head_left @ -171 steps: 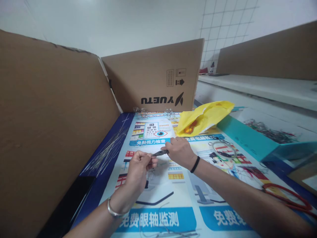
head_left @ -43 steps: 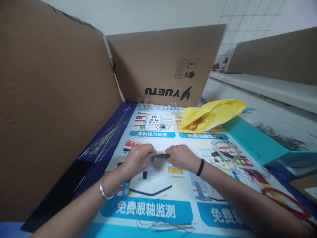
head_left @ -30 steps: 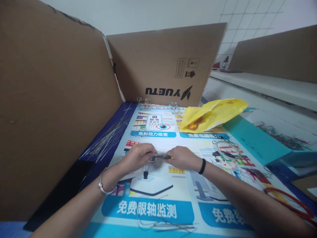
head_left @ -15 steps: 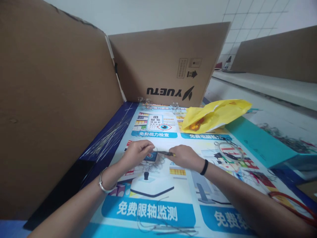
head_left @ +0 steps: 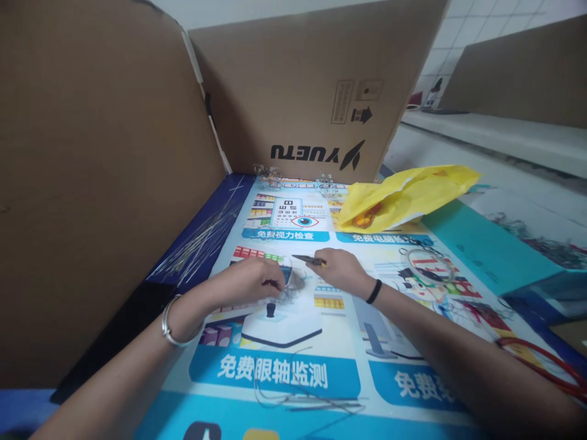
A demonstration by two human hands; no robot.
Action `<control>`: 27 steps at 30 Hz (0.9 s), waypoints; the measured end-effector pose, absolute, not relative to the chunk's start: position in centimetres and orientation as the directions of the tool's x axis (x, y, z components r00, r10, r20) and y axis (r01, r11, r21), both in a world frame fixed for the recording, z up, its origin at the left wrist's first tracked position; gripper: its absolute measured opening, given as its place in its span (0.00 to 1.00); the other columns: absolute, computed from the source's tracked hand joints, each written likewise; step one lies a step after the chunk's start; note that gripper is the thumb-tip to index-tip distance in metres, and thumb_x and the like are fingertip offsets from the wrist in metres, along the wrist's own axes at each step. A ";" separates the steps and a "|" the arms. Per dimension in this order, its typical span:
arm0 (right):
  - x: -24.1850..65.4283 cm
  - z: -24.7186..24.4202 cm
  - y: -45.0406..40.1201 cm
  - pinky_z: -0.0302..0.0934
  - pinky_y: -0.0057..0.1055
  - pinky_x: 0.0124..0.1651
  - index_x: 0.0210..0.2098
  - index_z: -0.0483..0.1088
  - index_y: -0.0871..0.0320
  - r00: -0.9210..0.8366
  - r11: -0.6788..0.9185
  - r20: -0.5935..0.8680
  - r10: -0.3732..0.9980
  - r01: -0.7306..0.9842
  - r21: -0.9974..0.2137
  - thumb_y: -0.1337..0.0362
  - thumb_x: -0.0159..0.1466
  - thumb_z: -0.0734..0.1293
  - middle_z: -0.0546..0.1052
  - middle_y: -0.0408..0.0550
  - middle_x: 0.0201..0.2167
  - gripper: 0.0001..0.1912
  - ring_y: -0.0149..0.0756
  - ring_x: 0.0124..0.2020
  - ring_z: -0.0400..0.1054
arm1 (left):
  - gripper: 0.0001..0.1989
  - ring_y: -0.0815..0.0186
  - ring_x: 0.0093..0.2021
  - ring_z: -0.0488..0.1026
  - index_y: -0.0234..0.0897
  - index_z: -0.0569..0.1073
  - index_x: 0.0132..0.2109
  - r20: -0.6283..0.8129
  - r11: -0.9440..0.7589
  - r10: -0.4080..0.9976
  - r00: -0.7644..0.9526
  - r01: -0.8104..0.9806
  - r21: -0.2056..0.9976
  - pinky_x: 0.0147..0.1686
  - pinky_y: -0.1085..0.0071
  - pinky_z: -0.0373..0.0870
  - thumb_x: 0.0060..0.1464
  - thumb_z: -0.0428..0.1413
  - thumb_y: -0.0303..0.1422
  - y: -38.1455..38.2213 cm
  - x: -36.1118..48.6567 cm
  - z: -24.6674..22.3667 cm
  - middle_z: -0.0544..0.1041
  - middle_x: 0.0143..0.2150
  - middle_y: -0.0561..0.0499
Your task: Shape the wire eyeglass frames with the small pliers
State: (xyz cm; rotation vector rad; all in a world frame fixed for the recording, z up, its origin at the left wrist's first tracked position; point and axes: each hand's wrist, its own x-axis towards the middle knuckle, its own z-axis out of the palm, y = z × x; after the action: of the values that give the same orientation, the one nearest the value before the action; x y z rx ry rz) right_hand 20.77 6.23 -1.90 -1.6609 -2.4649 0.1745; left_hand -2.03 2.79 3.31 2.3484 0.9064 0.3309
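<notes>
the left hand (head_left: 250, 282) pinches thin wire (head_left: 288, 292) down onto the poster (head_left: 293, 342), steadying it while the right hand (head_left: 342, 272), closed around small pliers (head_left: 308, 260), holds their tip just right of it.

Bright, even overhead light; soft shadows; wide-angle bending at edges; slight blur.

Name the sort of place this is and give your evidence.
Probably a small eyeglass assembly bench: loose thin metal wire frames lie on a printed eye-test poster, tall brown cardboard screens wall it off, and the right hand holds a slim dark tool.
</notes>
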 end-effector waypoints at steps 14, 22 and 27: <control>20.5 -2.0 6.1 0.46 0.27 0.27 0.32 0.70 0.54 -0.364 0.369 0.061 0.929 0.919 -0.142 0.49 0.61 0.58 0.75 0.45 0.33 0.18 0.34 0.33 0.67 | 0.10 0.67 0.30 0.67 0.36 0.71 0.24 -0.003 -0.695 0.629 0.778 0.564 0.446 0.33 0.72 0.61 0.49 0.50 0.22 2.2 -0.6 2.0 0.71 0.29 0.51; 20.7 -2.0 6.2 0.46 0.26 0.27 0.29 0.69 0.56 -0.337 0.354 0.109 0.935 0.896 -0.269 0.52 0.60 0.59 0.74 0.44 0.29 0.15 0.32 0.30 0.65 | 0.07 0.66 0.32 0.67 0.37 0.69 0.31 0.046 -0.666 0.708 0.704 0.646 0.372 0.32 0.72 0.60 0.51 0.48 0.24 2.3 -0.8 2.7 0.72 0.31 0.50; 20.3 -1.7 5.6 0.51 0.25 0.30 0.27 0.67 0.58 -0.335 0.378 0.192 0.923 0.688 -0.619 0.55 0.61 0.59 0.70 0.43 0.25 0.14 0.29 0.27 0.61 | 0.08 0.67 0.29 0.67 0.37 0.68 0.30 0.074 -0.615 0.774 0.629 0.717 0.328 0.29 0.73 0.59 0.52 0.46 0.24 2.6 -1.0 2.8 0.72 0.27 0.51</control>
State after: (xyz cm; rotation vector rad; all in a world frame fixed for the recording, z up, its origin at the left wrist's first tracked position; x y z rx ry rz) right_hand 20.34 5.62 -1.72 -1.3829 -2.1250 0.5960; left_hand -1.01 2.56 2.85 2.5858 1.2098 0.3031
